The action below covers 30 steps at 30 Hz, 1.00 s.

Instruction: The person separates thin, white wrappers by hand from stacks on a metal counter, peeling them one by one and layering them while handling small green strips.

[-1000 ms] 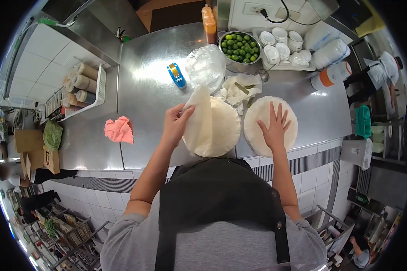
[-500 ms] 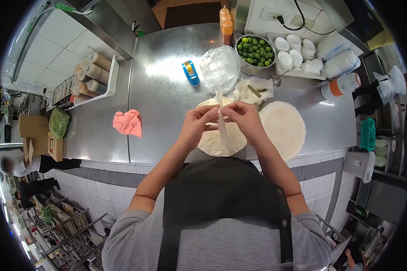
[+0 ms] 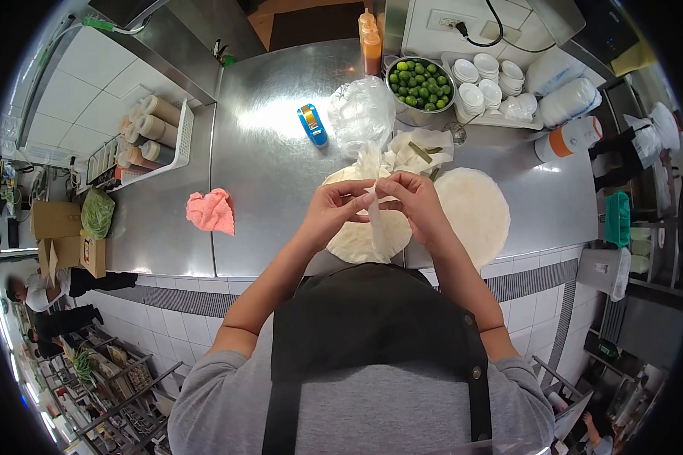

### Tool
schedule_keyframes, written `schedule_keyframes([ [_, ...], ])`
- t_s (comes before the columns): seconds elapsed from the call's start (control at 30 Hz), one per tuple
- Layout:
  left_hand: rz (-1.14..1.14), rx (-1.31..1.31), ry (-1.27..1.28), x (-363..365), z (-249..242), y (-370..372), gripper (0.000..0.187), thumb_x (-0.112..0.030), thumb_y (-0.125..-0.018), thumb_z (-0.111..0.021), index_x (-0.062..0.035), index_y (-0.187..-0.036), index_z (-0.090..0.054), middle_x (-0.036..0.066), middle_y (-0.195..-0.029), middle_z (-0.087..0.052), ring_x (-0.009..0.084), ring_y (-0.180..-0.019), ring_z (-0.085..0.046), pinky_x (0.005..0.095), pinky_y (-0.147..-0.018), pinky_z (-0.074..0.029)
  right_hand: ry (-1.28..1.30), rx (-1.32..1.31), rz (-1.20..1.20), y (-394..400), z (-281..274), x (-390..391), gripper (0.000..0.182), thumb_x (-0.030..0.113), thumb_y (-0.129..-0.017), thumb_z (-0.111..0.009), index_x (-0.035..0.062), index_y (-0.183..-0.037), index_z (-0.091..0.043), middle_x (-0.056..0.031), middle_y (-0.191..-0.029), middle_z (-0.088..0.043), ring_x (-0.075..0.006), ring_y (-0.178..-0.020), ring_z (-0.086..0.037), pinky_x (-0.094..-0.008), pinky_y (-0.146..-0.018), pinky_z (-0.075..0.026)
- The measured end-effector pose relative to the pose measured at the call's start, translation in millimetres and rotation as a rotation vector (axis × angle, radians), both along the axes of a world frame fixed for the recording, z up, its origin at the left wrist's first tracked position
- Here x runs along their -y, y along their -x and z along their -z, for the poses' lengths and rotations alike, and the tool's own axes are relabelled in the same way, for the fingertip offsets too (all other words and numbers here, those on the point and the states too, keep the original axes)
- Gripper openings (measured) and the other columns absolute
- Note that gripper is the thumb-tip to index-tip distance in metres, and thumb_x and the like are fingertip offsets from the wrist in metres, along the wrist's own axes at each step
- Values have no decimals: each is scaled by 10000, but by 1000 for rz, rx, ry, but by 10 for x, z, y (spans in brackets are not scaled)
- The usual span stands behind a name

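A thin, pale, translucent sheet stands on edge between my hands. My left hand pinches it from the left, and my right hand pinches it from the right; their fingertips nearly meet. Beneath them lies a round cream-coloured flat piece on the steel counter. Another pale disc rests to the right of my right hand. Just beyond my hands is a crumpled whitish wrapper with green strips on it.
On the steel counter are a pink cloth, a blue tape dispenser, a clear plastic bag, a bowl of limes, orange bottles, lidded cups and a bottle rack. People stand at far left and right.
The view has shifted slightly, moving the counter items a little left. Both hands keep their pinch on the sheet, which appears a bit more upright.
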<state>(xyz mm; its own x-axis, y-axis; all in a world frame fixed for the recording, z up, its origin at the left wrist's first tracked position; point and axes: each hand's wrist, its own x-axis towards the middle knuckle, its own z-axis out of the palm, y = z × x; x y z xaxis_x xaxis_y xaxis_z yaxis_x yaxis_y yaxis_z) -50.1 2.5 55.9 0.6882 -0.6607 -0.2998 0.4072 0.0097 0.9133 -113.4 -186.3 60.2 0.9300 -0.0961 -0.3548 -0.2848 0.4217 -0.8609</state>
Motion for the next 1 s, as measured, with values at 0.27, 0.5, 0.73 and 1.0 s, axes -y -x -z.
schedule_keyframes([
  [0.27,-39,36,40,-39,154,-2,370,-174,-986,-649,32,-1291,-619,127,-1142,-700,167,-996,-688,338,-857,-601,318,180,-133,65,-38,-76,300,83,-822,-779,1,-1055,-608,-102,-1065,-674,-193,-976,-682,-328,-869,-567],
  [0.5,-95,54,7,-30,180,33,351,-120,-986,-624,45,-1294,-611,118,-1113,-707,156,-983,-685,334,-854,-604,315,161,-117,74,208,-31,254,46,-813,-761,-6,-1016,-619,-98,-1088,-664,-190,-1066,-642,-328,-907,-544],
  [0.73,-145,270,-107,27,230,143,396,-45,-899,-690,33,-1281,-623,78,-1023,-697,119,-931,-679,270,-795,-587,308,180,-82,114,202,-104,183,74,-823,-770,-6,-933,-647,-89,-1088,-671,-158,-1017,-639,-329,-921,-523],
  [1.0,-214,230,-52,62,371,186,351,-1,-905,-669,56,-1250,-634,88,-1055,-713,101,-921,-660,243,-778,-554,584,208,55,126,357,-207,119,105,-868,-724,9,-855,-655,-83,-1015,-677,-197,-936,-641,-321,-841,-496],
])
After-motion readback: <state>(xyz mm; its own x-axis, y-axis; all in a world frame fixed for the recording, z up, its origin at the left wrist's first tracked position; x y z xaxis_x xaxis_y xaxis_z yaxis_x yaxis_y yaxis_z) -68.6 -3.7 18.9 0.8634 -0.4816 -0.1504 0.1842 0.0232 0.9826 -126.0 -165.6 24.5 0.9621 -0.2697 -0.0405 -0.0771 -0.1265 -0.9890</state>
